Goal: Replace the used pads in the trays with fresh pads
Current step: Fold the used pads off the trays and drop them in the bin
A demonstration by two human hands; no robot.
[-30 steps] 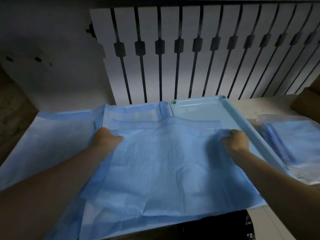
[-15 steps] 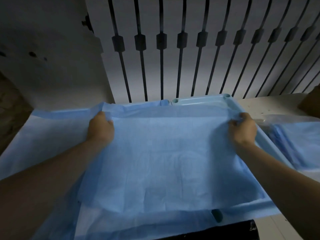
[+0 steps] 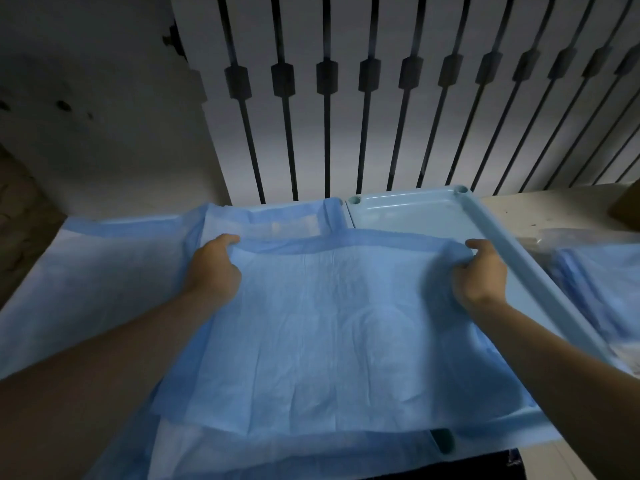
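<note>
On my feed both hands are closed on the fresh pad (image 3: 339,341). The left hand (image 3: 213,268) has its fingers curled over the far left corner, and the right hand (image 3: 481,275) pinches the far right corner, just beside the tray's right rim. The pad is a blue sheet with a darker band along its far edge. That edge runs left to right between the two hands, roughly parallel to the far rim of the right tray (image 3: 408,216). From there the sheet stretches toward me and its near edge hangs past the tray's front rim. I cannot tell whether it is longer across or front to back, since the wide lens bends it. It lies over most of the right tray, leaving a strip of bare pale floor at the far end. Its left side crosses the seam onto the left tray (image 3: 294,220), which another blue sheet already covers. The right tray's long side runs from its far corner toward me and to the right. A further blue sheet (image 3: 86,271) spreads out at the left. A plastic-wrapped stack of pads (image 3: 595,282) sits on the table (image 3: 519,209) right of the tray. A white panel with dark bars (image 3: 325,98) stands behind.
</note>
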